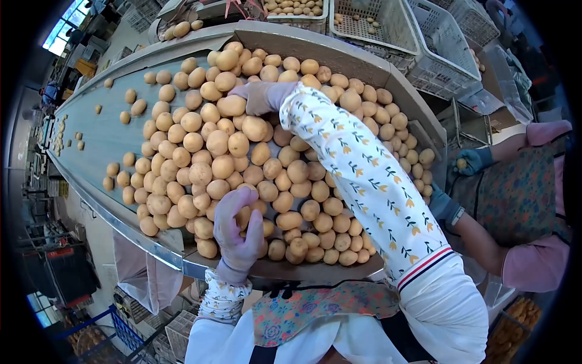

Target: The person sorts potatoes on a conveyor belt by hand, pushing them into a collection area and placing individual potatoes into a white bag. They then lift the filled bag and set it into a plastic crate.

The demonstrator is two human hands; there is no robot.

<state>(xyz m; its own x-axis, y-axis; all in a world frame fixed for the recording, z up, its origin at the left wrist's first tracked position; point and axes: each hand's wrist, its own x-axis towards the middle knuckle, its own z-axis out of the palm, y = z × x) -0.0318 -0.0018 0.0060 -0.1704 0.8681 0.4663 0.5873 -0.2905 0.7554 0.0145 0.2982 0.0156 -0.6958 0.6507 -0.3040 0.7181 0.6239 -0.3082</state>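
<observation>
Your left hand (gloved, at 6 o'clock) curls closed around a potato at the heap's near edge. Your right hand lies open at 12 o'clock, fingers flat against a larger potato. The heap covers the belt. At 3 o'clock a co-worker's blue-gloved hand holds a small one.

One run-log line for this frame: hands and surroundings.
left hand cupped over near-edge potatoes | right hand palm down on far potatoes | conveyor belt heaped | co-worker's gloved hand holds potato
</observation>
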